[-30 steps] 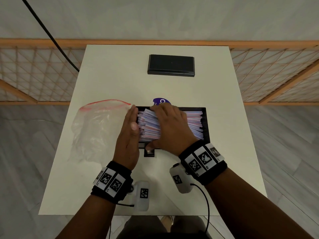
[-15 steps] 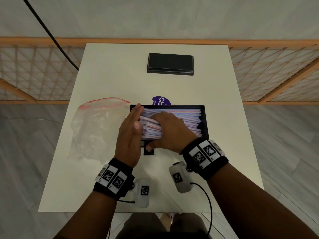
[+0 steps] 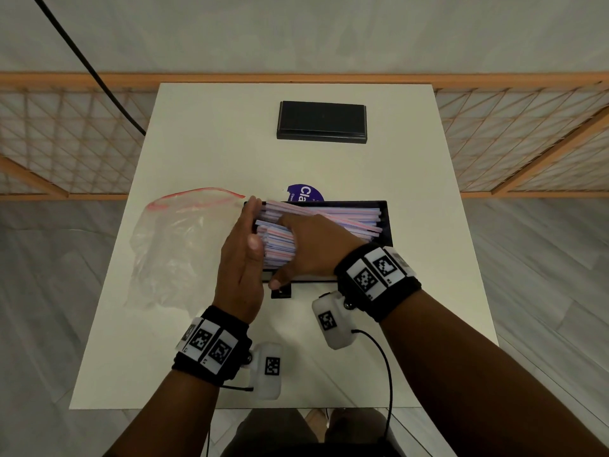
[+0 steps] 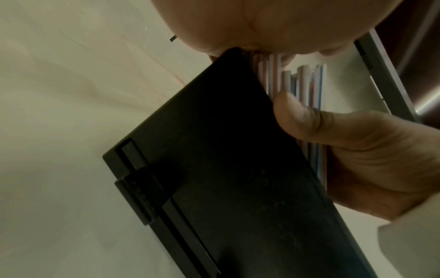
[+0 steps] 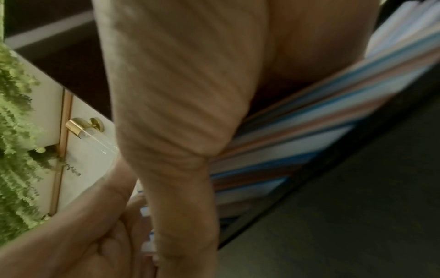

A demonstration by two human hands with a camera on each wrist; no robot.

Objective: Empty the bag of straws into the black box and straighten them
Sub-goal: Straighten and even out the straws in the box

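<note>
The black box point(image 3: 386, 225) sits mid-table, full of pink, blue and white straws point(image 3: 333, 215). My left hand point(image 3: 242, 255) stands on edge at the box's left end, its straight fingers pressing flat against the straw ends. My right hand point(image 3: 313, 247) lies over the left part of the pile. Its fingers are curled over a bundle and its thumb is at the front wall. The left wrist view shows that thumb on the straws point(image 4: 297, 80) beside the box wall point(image 4: 226, 169). The empty clear bag point(image 3: 178, 245) lies left of the box.
The box's black lid point(image 3: 321, 120) lies at the far middle of the white table point(image 3: 428, 179). A purple sticker point(image 3: 304, 192) peeks out behind the box. An orange lattice railing point(image 3: 527, 127) runs behind the table. Bare tabletop lies to the right and near side.
My right hand has slid toward the near side, uncovering the straws at the back of the box. My left hand has moved up along the box's left end, against the straw ends.
</note>
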